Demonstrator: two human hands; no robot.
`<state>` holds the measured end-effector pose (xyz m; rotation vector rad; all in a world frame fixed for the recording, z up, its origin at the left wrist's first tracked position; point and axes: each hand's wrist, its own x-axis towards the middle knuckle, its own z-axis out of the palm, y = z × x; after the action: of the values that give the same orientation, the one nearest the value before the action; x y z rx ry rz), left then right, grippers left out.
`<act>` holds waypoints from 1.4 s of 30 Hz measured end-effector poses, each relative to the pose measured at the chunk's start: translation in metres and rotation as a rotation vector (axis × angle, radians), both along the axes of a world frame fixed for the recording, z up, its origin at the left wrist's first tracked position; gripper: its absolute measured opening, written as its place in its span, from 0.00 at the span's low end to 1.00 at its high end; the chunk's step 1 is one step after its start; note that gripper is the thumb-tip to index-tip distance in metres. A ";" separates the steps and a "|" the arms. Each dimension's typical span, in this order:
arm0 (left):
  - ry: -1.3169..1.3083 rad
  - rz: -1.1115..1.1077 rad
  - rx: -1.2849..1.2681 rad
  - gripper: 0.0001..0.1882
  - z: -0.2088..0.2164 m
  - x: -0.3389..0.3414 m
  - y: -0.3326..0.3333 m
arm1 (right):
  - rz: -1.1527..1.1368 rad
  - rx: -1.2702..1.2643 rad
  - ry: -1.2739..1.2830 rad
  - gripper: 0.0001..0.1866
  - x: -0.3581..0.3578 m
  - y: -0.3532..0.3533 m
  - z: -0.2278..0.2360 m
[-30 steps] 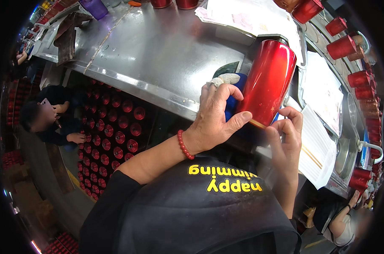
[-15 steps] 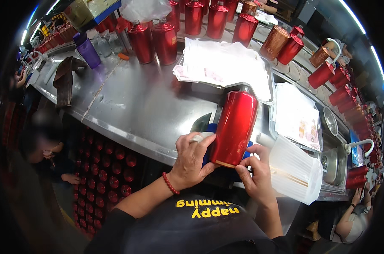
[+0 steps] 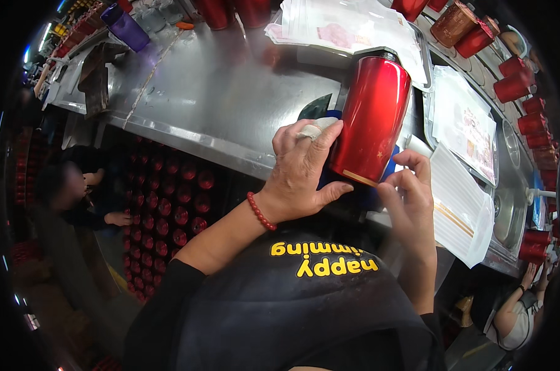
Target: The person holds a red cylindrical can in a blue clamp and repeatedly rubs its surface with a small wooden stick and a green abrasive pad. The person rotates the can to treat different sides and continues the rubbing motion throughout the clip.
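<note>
A glossy red bottle (image 3: 374, 117) with a gold band round its base lies tilted on a blue support (image 3: 333, 115), base toward me. My left hand (image 3: 298, 167) is closed against the bottle's left side, its thumb by the base; one finger has a white wrap, and a red bead bracelet circles the wrist. At the bottle's lower right corner is my right hand (image 3: 411, 185), its fingers curled and thumb and forefinger pinched close together. Blur hides whether anything thin is between those fingertips. Beside the left hand stands a dark green pointed piece (image 3: 315, 107).
White printed sheets (image 3: 465, 120) lie in trays beyond and right of the bottle. A white translucent sleeve (image 3: 459, 210) sits at the right edge near a sink (image 3: 509, 213). A purple bottle (image 3: 127, 28) stands far left. Red bottles (image 3: 165, 213) fill the space below; people work on both sides.
The whole view has shifted, so bench and bottle sit higher in the picture. My left hand stays on the bottle. My right hand remains by its base, its fingers slightly moved and blurred.
</note>
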<state>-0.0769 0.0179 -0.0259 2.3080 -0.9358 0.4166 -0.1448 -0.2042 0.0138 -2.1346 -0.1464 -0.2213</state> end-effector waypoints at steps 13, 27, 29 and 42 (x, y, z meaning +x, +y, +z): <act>0.311 -0.108 -0.295 0.37 -0.014 0.009 0.004 | 0.007 -0.007 0.000 0.10 0.001 -0.003 -0.001; 0.302 0.010 -0.328 0.38 -0.004 0.001 -0.014 | 0.011 0.068 0.019 0.09 0.002 -0.005 -0.014; 0.310 0.016 -0.325 0.38 -0.003 0.001 -0.013 | 0.026 0.073 0.009 0.08 0.002 -0.006 -0.016; 0.138 -0.024 -0.305 0.32 -0.004 0.000 -0.009 | 0.030 0.173 0.045 0.14 0.007 -0.008 -0.020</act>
<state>-0.0768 0.0084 -0.0297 2.0189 -0.7737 0.3575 -0.1383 -0.2121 -0.0059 -1.9625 -0.1283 -0.1617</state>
